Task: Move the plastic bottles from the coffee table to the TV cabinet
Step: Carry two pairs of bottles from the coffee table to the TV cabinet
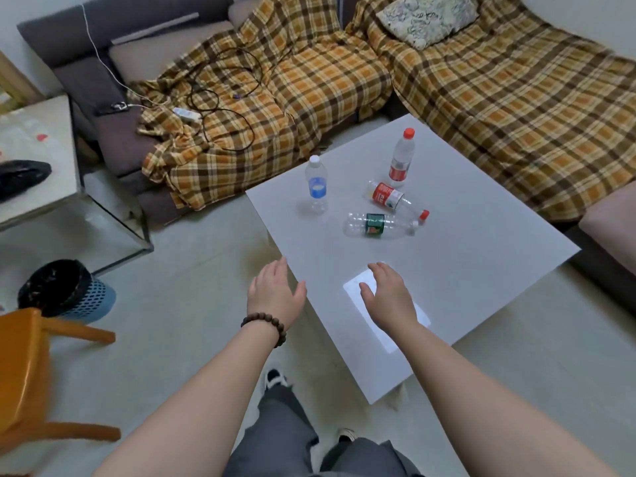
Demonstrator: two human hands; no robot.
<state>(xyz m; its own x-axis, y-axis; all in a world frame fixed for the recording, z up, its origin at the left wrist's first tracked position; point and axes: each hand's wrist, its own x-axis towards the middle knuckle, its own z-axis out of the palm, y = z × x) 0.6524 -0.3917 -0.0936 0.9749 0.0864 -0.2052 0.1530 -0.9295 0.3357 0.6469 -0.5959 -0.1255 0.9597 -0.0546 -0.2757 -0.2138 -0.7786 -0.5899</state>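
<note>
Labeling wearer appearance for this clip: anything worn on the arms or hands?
Both forearms bare, no sleeves, no gloves. Left hand: a dark brown beaded bracelet at the wrist. Right hand: nothing worn, no rings visible.

Plaid-covered sofa [344,84] with cables [220,98] — blue bin [86,297], orange chair [20,373].

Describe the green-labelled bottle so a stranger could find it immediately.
Start at the white coffee table before the plaid-covered sofa. Four plastic bottles sit mid-table; two lie flat. The green-labelled bottle is the lying one nearest the hands, with a white cap.
</note>
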